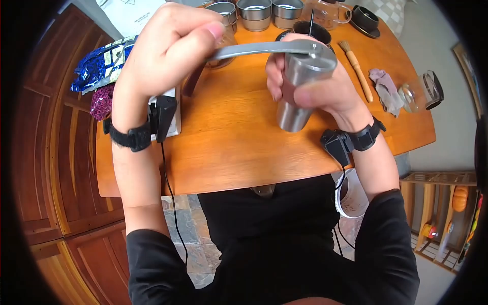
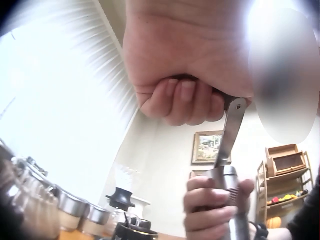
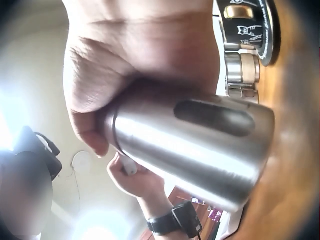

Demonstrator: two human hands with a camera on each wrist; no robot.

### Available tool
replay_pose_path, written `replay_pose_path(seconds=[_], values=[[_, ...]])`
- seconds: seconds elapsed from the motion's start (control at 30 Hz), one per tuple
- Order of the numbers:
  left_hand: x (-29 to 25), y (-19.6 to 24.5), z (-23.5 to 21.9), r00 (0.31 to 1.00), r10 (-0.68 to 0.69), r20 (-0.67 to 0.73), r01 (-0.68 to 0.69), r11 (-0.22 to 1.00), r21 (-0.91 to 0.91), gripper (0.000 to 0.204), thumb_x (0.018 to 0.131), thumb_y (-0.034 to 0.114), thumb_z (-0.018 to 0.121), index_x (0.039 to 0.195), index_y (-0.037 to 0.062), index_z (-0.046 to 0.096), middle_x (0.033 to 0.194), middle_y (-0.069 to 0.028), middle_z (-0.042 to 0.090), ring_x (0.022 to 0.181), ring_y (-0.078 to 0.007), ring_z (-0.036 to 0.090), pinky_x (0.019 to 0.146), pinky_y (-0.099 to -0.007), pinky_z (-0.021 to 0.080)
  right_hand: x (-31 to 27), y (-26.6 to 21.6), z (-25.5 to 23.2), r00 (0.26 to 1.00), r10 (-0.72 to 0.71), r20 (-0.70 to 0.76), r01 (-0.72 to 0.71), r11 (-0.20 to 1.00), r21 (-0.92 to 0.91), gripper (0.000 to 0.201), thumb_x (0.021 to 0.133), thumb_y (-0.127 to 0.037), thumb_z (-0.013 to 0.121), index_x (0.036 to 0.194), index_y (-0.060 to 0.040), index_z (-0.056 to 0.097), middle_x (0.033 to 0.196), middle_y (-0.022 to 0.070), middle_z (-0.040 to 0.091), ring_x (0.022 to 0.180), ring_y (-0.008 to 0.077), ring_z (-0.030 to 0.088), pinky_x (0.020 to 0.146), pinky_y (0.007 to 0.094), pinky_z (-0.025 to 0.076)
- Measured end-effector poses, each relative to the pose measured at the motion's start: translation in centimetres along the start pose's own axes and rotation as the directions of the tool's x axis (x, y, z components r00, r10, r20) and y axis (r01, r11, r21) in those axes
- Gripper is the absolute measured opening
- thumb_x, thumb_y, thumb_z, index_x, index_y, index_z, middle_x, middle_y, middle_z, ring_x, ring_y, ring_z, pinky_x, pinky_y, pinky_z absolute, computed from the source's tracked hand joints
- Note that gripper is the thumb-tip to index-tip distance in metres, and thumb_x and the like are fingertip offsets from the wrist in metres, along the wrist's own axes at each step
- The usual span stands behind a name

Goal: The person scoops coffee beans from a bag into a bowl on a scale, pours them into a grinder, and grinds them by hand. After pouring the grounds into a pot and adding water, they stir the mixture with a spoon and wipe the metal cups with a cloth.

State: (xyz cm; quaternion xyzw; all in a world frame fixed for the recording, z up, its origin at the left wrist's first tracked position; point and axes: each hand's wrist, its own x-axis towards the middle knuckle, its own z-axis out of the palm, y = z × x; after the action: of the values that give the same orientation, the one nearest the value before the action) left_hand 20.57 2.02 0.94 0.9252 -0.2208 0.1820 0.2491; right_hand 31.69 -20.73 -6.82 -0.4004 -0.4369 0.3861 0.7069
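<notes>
The person's left hand (image 1: 173,56) is curled round the dark knob (image 2: 228,99) of a manual coffee grinder (image 1: 295,119), and the right hand (image 1: 335,86) grasps its body about the middle, thumb across the front. Below both hands a broad stretch of wooden tabletop (image 1: 229,147) runs to the near edge, right in front of the person's black top. The right side is tighter: a wooden-handled brush (image 1: 358,71) lies just beside the right hand, a black cup (image 1: 320,34) just behind it. The grinder tilts over the table in the right hand, its crank arm (image 1: 264,49) spanning the gap to the left fist. It is brushed steel, with a brownish band at the grip and an elongated dark slot (image 3: 215,117) near the base. Farther out, steel cups (image 1: 254,10) and a glass carafe (image 1: 325,15) stand at the far side, a crumpled cloth (image 1: 387,91) near the right edge, and a shiny blue bag (image 1: 91,73) beyond the left forearm.
</notes>
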Motion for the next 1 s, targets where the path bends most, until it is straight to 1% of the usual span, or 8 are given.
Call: replay_pose_path(seconds=[0.17,0.33,0.43,0.53,0.7,0.8,0.9,1.0], values=[[0.7,0.4,2.2,0.993,-0.1,-0.055,0.11,0.967,0.228,0.034,0.094,0.02,0.047,0.067,-0.0006,0.044,0.054,-0.0113,0.041,0.051,-0.0269,0.043,0.051,-0.0368,0.038,-0.8,-0.4,3.1,0.934,0.135,0.331,0.099,0.793,-0.601,0.04,0.057,-0.02,0.085,0.088,-0.008,0.063,0.079,0.0058,0.066,0.071,0.0178,0.064,0.066,0.0315,0.05],[1.2,4.5,3.5,0.965,0.16,-0.206,-0.089,0.945,0.315,0.029,0.09,0.015,0.053,0.065,0.0024,0.049,0.055,-0.0113,0.042,0.048,-0.0294,0.045,0.048,-0.0346,0.038,-0.3,-1.2,5.6,0.846,0.443,0.297,0.115,0.392,-0.913,0.018,0.073,-0.018,0.071,0.087,-0.0093,0.064,0.073,0.0091,0.061,0.069,0.0267,0.061,0.064,0.0358,0.049],[1.0,6.1,3.3,0.971,0.205,-0.123,-0.155,0.931,0.33,0.024,0.085,0.018,0.06,0.066,0.0058,0.053,0.058,-0.0087,0.046,0.048,-0.0266,0.046,0.045,-0.034,0.037,-0.9,2.7,5.4,0.987,-0.08,0.137,0.153,0.259,-0.954,0.015,0.07,-0.022,0.068,0.07,-0.0078,0.063,0.07,0.0132,0.063,0.07,0.0362,0.062,0.061,0.0431,0.048],[1.1,7.2,5.2,0.915,0.378,-0.143,-0.324,0.898,0.297,0.018,0.078,0.022,0.063,0.068,0.0079,0.057,0.059,-0.0064,0.045,0.048,-0.0243,0.045,0.043,-0.0339,0.035,-1.0,1.4,3.5,0.99,-0.138,0.008,0.088,0.58,-0.81,0.027,0.073,-0.024,0.071,0.084,-0.0015,0.063,0.08,0.0181,0.066,0.071,0.0341,0.065,0.061,0.0404,0.05],[1.0,7.5,6.3,0.859,0.491,-0.142,-0.46,0.864,0.205,0.018,0.07,0.024,0.061,0.064,0.008,0.055,0.057,-0.0051,0.038,0.046,-0.0233,0.042,0.041,-0.0338,0.033,0.8,1.4,1.3,0.984,-0.153,-0.095,0.039,0.697,-0.716,0.022,0.074,-0.012,0.072,0.088,-0.0007,0.06,0.075,0.0096,0.066,0.063,0.0177,0.06,0.06,0.0308,0.049],[1.0,5.9,4.7,0.893,0.443,-0.082,-0.436,0.896,0.088,0.022,0.072,0.021,0.058,0.058,0.0063,0.048,0.055,-0.007,0.035,0.045,-0.0266,0.04,0.041,-0.0349,0.032,0.8,-0.9,2.0,0.946,0.035,-0.323,-0.21,0.826,-0.524,0.019,0.074,-0.006,0.073,0.088,-0.0043,0.061,0.075,0.0,0.06,0.072,0.0049,0.057,0.063,0.0238,0.047],[0.8,4.3,3.7,0.928,0.351,-0.128,-0.357,0.934,-0.028,0.023,0.072,0.018,0.057,0.058,0.0035,0.045,0.056,-0.009,0.035,0.046,-0.0299,0.038,0.043,-0.0378,0.03,0.8,-0.2,0.3,0.965,-0.066,-0.252,-0.021,0.944,-0.33,0.025,0.07,-0.002,0.073,0.091,-0.0045,0.06,0.078,0.0009,0.061,0.071,0.0067,0.058,0.063,0.024,0.047],[1.0,3.5,2.4,0.958,0.26,-0.119,-0.265,0.964,-0.034,0.033,0.078,0.026,0.052,0.06,0.002,0.037,0.055,-0.0091,0.031,0.047,-0.0285,0.034,0.046,-0.0373,0.026,0.3,-0.6,0.2,0.983,0.003,-0.186,-0.03,0.989,-0.142,0.03,0.068,-0.002,0.074,0.094,-0.0045,0.06,0.085,0.0045,0.062,0.074,0.0119,0.061,0.067,0.0269,0.05]])
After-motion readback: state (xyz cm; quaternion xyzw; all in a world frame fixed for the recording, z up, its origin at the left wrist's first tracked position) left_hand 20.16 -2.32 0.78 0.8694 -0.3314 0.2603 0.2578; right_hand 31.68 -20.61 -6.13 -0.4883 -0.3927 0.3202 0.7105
